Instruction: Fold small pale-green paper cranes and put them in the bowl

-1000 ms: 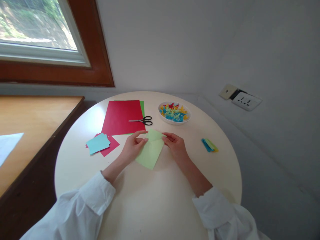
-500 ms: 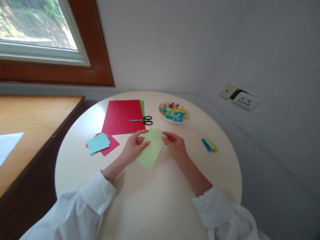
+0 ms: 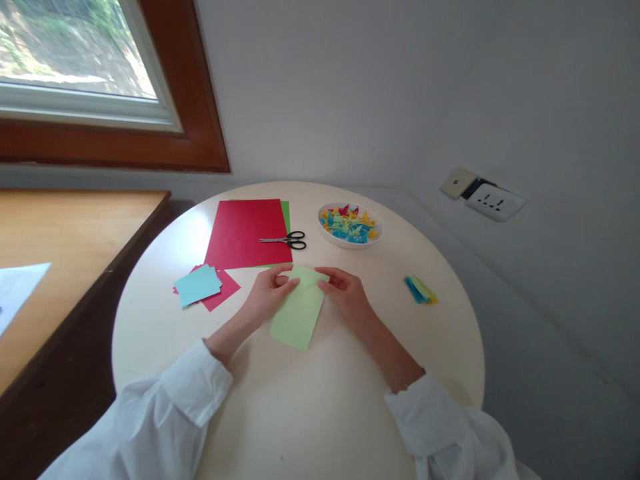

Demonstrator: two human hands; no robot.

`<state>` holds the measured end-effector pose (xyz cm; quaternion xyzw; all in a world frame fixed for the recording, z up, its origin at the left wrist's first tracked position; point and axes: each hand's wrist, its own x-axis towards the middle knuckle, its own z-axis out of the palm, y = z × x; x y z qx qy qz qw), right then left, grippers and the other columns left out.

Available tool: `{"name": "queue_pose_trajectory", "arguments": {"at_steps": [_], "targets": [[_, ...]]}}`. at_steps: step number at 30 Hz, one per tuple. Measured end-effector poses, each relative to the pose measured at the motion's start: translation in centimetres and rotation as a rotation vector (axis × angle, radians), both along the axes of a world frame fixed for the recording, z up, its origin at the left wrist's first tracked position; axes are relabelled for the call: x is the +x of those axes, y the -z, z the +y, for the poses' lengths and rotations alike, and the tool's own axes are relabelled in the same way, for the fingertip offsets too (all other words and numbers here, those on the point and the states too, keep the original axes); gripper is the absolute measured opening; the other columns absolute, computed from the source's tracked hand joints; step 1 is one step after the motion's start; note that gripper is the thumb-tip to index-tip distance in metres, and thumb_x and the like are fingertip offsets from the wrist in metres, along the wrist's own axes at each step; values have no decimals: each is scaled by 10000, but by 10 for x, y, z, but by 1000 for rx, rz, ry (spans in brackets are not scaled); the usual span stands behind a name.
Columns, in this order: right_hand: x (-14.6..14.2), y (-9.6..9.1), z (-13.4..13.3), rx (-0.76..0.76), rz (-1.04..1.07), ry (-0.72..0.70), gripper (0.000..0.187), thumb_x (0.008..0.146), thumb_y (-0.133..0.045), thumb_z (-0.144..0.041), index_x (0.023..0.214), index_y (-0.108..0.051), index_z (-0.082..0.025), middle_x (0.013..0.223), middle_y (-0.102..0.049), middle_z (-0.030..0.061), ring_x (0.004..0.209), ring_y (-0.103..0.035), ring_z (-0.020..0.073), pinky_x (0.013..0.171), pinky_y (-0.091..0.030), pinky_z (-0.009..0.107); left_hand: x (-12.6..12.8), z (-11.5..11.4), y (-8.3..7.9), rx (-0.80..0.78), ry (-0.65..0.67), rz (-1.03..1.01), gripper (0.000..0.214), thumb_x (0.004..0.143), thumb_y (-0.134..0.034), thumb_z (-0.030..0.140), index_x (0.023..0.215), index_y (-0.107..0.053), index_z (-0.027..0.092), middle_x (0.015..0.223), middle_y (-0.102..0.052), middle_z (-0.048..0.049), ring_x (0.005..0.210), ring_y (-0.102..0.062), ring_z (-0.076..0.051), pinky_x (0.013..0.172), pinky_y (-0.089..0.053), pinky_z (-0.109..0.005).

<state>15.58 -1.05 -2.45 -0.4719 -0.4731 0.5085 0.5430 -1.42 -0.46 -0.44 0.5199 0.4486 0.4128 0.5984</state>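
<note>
Grip pinching from both sides, my left hand (image 3: 273, 291) and right hand (image 3: 346, 291) hold the pale green paper (image 3: 299, 313) near its far end, probably for steadiness, well inside the edge of the tabletop (image 3: 310, 420).

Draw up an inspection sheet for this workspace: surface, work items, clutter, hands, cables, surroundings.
Surface: round white table.
Work items: light green paper, in hand; scissors, lying partly on a red sheet.
Clutter: dish of colored paper pieces; blue cards over pink paper; small paper pile.
Hands: left hand and right hand pinch the light green paper.
Cables: nothing seen.
Surroundings: window, wall socket, wooden desk.
</note>
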Motion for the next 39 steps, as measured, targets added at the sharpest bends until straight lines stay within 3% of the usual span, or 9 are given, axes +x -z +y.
{"name": "queue_pose_trajectory", "arguments": {"at_steps": [6, 13, 19, 25, 34, 39], "targets": [[1, 2, 1, 35, -64, -7, 282, 565, -731, -298, 831, -714, -203, 798, -707, 24, 669, -621, 152, 635, -502, 283, 1, 3, 1, 56, -69, -17, 466, 697, -608, 497, 965, -626, 117, 767, -665, -54, 643, -585, -143, 565, -441, -239], [1, 4, 0, 32, -87, -24, 313, 594, -720, -313, 885, -716, -199, 788, -706, 25, 635, -610, 138, 592, -485, 265, 2, 0, -2, -52, -5, -152, 400, 670, -637, 497, 802, -637, 120, 664, -612, -22, 593, -551, -128, 575, -424, -247], [0, 0, -3, 28, -75, -33, 297, 585, -726, -316, 861, -722, -206, 755, -700, 11, 579, -569, 112, 557, -462, 256, 2, -2, -7, -80, -10, -144, 378, 663, -640, 491, 728, -630, 119, 646, -612, -27, 563, -528, -121, 546, -399, -245], [0, -3, -4, 21, -26, -37, 274, 562, -741, -318, 813, -720, -210, 801, -699, 19, 657, -598, 141, 619, -477, 280, 1, -2, -8, -114, 21, -199, 314, 673, -656, 433, 704, -619, 123, 639, -613, -31, 565, -541, -128, 569, -419, -261], [0, -4, -4, 18, 37, -82, 177, 546, -741, -299, 679, -673, -204, 682, -638, -14, 631, -562, 124, 611, -455, 265, 2, 1, -3, -78, -9, -132, 426, 595, -672, 544, 637, -615, 124, 569, -600, -20, 566, -549, -140, 563, -410, -259], [1, -10, -9, -20, 33, -132, 154, 591, -713, -308, 697, -653, -213, 729, -636, -14, 675, -568, 128, 644, -475, 270, 2, 2, -1, 5, -85, -8, 454, 597, -643, 577, 558, -556, 133, 510, -518, 14, 486, -447, -95, 463, -325, -218]]}}
